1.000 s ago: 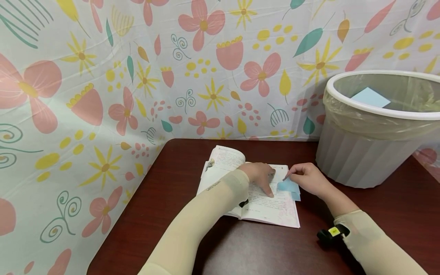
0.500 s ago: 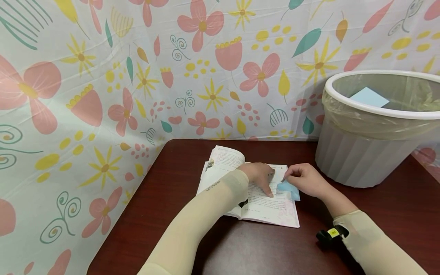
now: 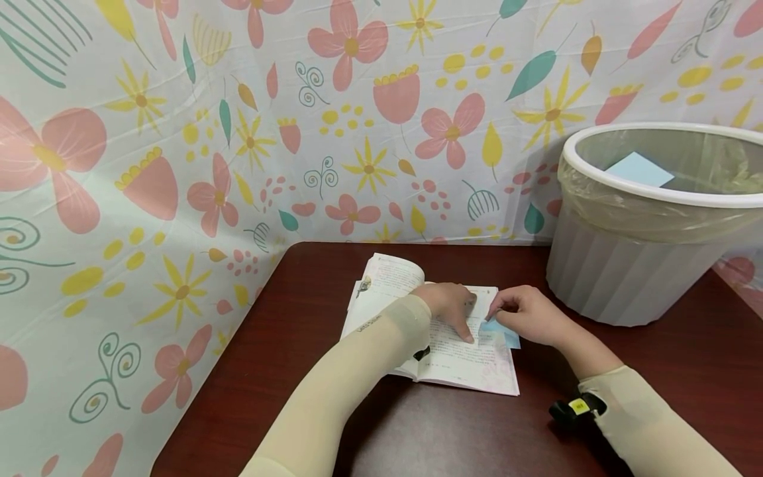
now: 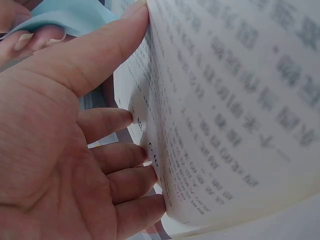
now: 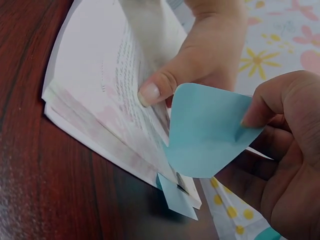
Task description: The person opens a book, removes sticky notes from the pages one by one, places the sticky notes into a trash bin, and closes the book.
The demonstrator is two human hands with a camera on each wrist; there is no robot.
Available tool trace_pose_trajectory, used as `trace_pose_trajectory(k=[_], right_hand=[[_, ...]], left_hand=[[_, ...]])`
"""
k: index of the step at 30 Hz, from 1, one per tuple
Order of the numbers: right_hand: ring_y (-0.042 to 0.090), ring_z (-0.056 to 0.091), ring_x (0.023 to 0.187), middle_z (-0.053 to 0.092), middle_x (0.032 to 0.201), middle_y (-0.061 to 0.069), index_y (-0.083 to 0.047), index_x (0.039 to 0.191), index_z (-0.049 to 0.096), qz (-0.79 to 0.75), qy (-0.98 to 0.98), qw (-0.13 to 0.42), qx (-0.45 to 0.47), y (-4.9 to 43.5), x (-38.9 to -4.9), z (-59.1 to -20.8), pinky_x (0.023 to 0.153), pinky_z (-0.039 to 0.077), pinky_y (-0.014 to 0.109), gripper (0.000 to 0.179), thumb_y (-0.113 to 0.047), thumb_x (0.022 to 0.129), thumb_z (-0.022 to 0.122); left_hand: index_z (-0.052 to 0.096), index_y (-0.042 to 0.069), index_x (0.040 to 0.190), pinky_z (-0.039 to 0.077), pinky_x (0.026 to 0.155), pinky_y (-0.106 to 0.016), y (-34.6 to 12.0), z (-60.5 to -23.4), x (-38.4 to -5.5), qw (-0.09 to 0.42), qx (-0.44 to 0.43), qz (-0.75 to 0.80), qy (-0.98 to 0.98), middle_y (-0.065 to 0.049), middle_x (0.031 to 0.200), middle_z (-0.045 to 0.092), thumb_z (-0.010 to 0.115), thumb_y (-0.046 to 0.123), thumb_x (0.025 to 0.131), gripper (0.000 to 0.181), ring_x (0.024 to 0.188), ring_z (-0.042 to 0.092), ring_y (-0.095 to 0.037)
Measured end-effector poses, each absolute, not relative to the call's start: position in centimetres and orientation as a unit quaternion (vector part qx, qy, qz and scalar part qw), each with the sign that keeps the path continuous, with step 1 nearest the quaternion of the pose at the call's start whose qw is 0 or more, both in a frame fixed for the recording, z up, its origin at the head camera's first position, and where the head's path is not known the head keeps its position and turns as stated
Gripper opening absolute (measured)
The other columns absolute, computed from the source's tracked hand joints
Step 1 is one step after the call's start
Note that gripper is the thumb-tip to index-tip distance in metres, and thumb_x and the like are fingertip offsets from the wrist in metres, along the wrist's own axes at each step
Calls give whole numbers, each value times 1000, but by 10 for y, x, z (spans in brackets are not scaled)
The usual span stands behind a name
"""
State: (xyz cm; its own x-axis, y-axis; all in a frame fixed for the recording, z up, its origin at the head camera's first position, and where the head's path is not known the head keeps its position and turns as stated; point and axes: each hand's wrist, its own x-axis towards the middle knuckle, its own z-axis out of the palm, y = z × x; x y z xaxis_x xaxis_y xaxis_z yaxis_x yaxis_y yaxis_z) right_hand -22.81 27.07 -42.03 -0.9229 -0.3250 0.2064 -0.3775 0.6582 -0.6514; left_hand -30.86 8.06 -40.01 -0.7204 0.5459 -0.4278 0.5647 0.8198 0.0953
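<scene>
An open book (image 3: 465, 368) with printed pages lies on the dark table. My left hand (image 3: 451, 306) presses its right-hand page, thumb and fingers spread across the paper. Beside it, my right hand (image 3: 532, 315) pinches one edge of a light blue sticky note (image 5: 207, 130) between thumb and fingers. In the right wrist view that note is bent up from the page, its lower edge right at the paper. A second blue slip (image 5: 176, 197) juts from the book's side edge. The left wrist view shows my left fingertips (image 4: 137, 152) against the page.
A grey trash bin (image 3: 620, 271) with a white rim and plastic liner stands at the right, behind my right hand. Inside it is a light blue paper (image 3: 640, 169). A floral curtain (image 3: 369, 165) hangs behind the dark red-brown table (image 3: 286, 371).
My right hand has shifted slightly left over the page, drawing the pinched edge of the sticky note with it. My left hand stays in place on the book.
</scene>
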Motion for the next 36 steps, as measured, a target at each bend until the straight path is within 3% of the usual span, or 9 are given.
trace_pose_trajectory(k=[8,26,36], right_hand=[[6,48,65,72,81,7,-15,84,78,362,-911,28,195,268,-223,-415,56,44,24,22,0,89,63],[7,48,64,75,87,5,-16,85,79,368,-908,15,199,263,-220,-411,56,46,25,23,0,90,63],[8,58,78,77,94,3,-21,91,79,362,-910,40,197,262,-218,-406,70,52,23,30,2,91,60]], left_hand=[[40,38,158,42,115,-28,79,-400,-307,219,310,-18,925,18,160,44,84,66,73,100,146,43,-4],[38,40,158,42,115,-29,80,-402,-308,227,301,-9,926,20,159,44,86,65,72,101,146,43,-2],[38,42,158,43,114,-30,80,-402,-309,232,293,-7,927,20,158,45,86,64,72,100,146,43,-3]])
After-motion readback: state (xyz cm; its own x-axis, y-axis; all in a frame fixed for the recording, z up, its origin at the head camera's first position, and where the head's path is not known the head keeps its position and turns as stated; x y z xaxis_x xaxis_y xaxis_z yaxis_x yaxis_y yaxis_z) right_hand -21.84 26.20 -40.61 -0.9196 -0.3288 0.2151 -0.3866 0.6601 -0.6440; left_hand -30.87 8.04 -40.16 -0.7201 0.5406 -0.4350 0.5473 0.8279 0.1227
